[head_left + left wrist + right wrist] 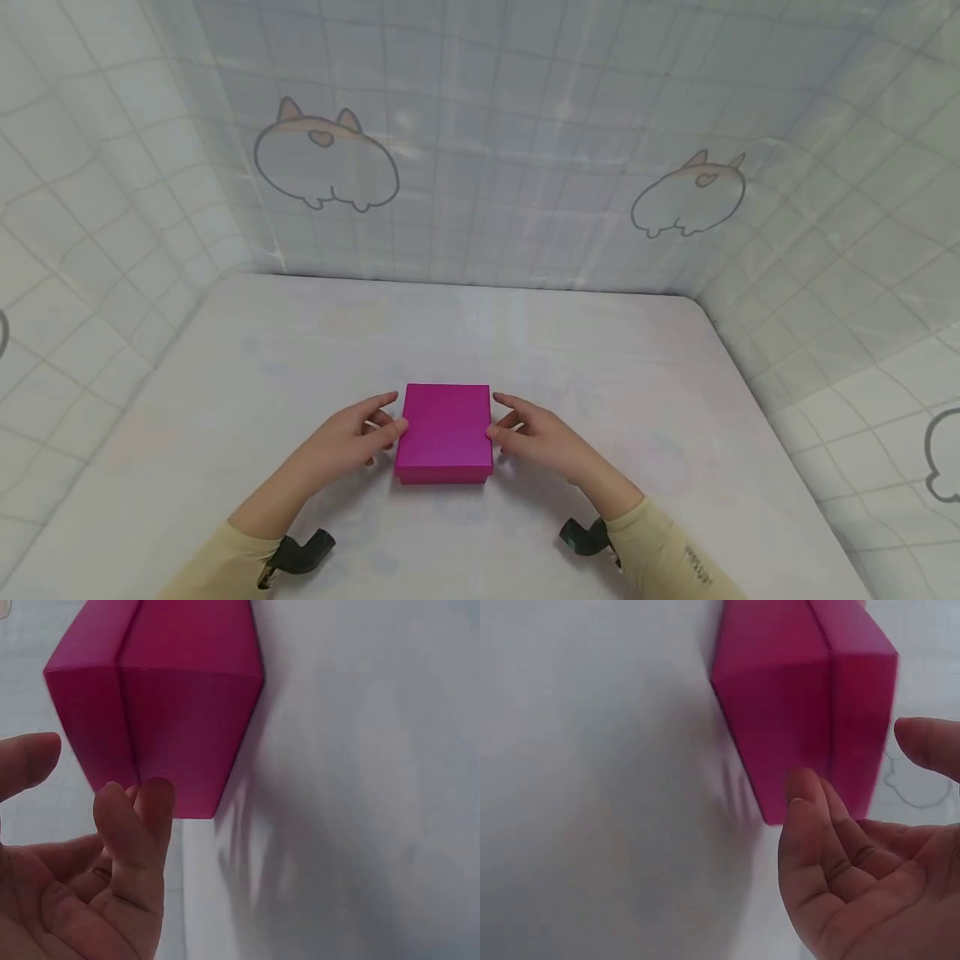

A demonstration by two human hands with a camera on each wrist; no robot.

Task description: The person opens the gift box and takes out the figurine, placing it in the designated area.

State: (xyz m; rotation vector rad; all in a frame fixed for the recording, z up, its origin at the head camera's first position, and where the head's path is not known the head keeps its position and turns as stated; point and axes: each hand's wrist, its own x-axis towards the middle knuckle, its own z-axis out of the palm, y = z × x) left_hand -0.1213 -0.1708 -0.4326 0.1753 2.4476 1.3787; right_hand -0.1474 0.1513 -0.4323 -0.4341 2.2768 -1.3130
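A magenta lidded box point(446, 427) lies on the white table, its lid closed. To its left is my left hand point(351, 440), thumb by the lid's edge and forefinger stretched forward. My right hand point(538, 435) mirrors it on the right, its thumb overlapping the lid's edge in the head view. Seen from the left wrist, the box point(187, 720) shows a seam between lid and base, and the loosely bent fingers point(131, 832) are right at its side, thumb held off. From the right wrist, bent fingers point(806, 832) likewise come up to the box point(780, 712), thumb apart from it.
The white table point(585, 350) has rounded back corners. White grid-patterned curtains point(480, 167) with cartoon animal drawings hang behind it and at both sides. Black wrist camera mounts point(302, 554) stick out below the beige sleeves point(225, 567).
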